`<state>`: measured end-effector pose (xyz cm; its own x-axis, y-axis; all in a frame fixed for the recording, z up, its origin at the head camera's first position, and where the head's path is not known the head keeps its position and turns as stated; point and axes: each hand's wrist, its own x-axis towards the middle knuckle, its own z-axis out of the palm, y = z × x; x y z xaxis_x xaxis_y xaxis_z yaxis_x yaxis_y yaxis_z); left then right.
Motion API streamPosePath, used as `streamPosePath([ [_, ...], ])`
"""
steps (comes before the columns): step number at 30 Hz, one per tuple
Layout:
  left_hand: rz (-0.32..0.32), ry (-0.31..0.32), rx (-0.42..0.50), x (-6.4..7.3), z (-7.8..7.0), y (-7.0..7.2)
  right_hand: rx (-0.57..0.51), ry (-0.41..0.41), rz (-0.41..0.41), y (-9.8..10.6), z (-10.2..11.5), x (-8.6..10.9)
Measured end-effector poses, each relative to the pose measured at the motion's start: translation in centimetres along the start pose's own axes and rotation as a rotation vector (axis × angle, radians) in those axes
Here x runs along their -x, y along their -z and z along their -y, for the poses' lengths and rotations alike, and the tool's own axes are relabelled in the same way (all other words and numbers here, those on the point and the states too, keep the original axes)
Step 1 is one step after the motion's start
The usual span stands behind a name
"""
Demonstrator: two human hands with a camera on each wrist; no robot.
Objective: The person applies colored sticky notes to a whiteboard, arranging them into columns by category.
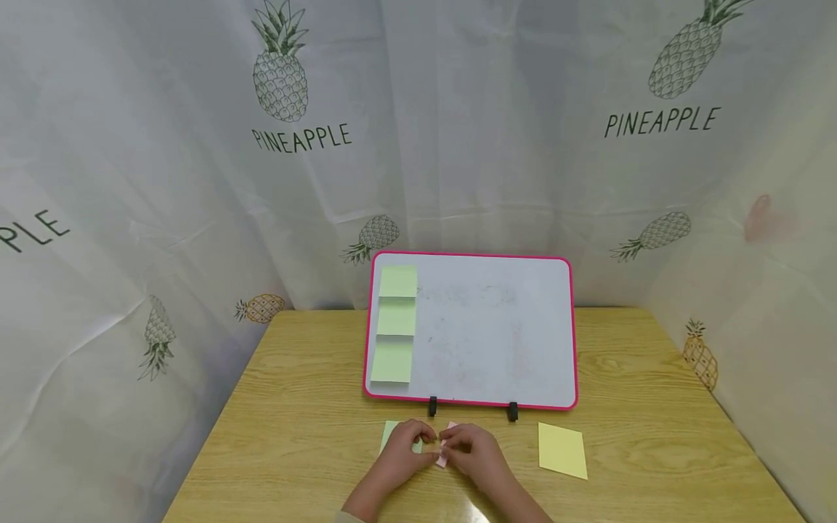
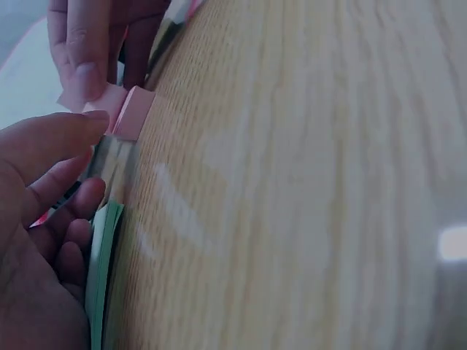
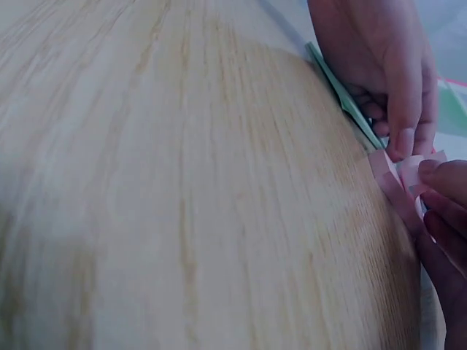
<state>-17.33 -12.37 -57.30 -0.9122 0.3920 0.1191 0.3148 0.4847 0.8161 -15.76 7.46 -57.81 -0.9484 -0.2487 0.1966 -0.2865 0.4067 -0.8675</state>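
In front of the whiteboard (image 1: 490, 334), my two hands meet over a small pink sticky note pad (image 1: 441, 461). My left hand (image 1: 400, 456) pinches the pink paper at its left side with thumb and forefinger. From the other side, the thumb and fingers of my right hand (image 1: 482, 456) pinch it too. A pink sheet (image 3: 410, 172) bends up between the fingertips, away from the rest of the pad (image 2: 134, 115). Partly hidden by the left hand lies a green sticky note pad (image 1: 389, 434).
The pink-rimmed whiteboard leans upright on black stand feet (image 1: 513, 412). Down its left side stick three green notes (image 1: 395, 317) in a column. A yellow sticky note pad (image 1: 562, 451) lies to the right on the wooden table (image 1: 654, 436). Pineapple-print curtains (image 1: 471, 145) enclose the table.
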Motion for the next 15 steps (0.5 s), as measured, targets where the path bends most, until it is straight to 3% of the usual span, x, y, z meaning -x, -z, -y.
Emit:
streamPosePath([
  [9,-0.048,-0.049,-0.053,-0.3,0.2,-0.3,-0.321,-0.13,-0.017,0.0,1.0,-0.1],
  [15,-0.048,-0.04,-0.055,-0.3,0.4,-0.4,-0.377,-0.185,-0.007,-0.1,1.6,-0.1],
])
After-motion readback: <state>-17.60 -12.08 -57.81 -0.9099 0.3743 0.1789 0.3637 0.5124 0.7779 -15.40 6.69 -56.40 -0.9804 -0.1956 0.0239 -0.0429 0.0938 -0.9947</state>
